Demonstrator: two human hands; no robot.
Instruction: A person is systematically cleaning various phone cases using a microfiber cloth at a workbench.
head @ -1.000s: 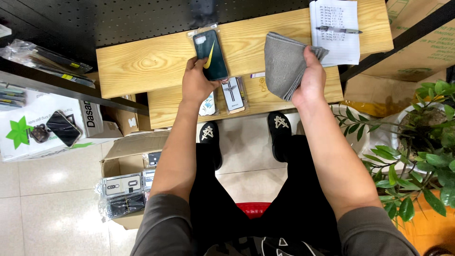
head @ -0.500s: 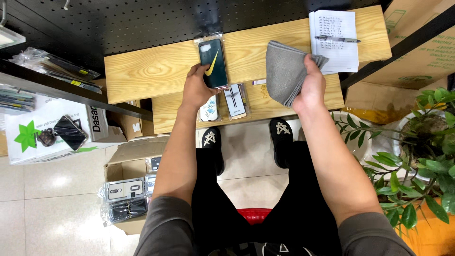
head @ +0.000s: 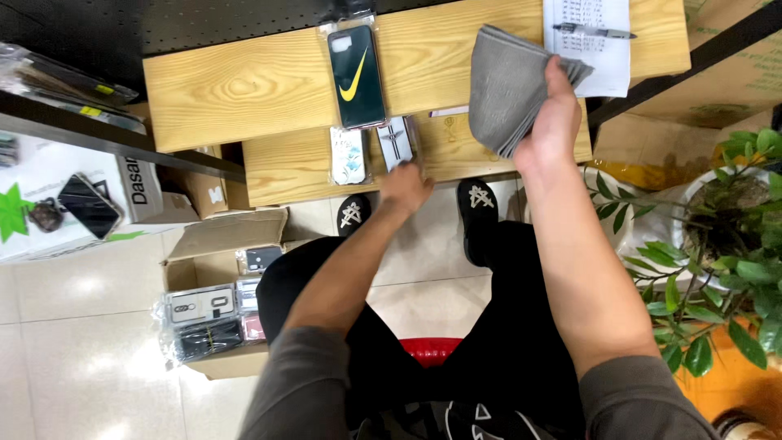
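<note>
Looking down over two forearms at two wooden boards, upper board [head: 244, 90] and lower board [head: 293, 167], stepped one behind the other; right hand [head: 554, 122] raised over the boards, fingers clamped round one folded grey cloth [head: 505, 85], cloth hanging clear above the wood; left hand [head: 405, 186] low at the near edge of the lower board, fingertips touching one small packaged case [head: 395, 143], grip loose, closed or not cannot tell from here; second small packaged case, pale one [head: 348, 155], lying just beside it to the left; one big dark phone case [head: 356, 75] with a yellow mark flat on the upper board, untouched, well apart from both hands; one sheet of paper [head: 586, 41] at the far right of the upper board, one pen [head: 593, 32] lying across it; two black slippers [head: 477, 200] on the tiled floor below; one open cardboard box [head: 208, 244] to the left holding several bagged cases, count unclear; one potted plant [head: 717, 244] on the right; one white carton [head: 49, 204] far left with a dark phone pictured on top
</note>
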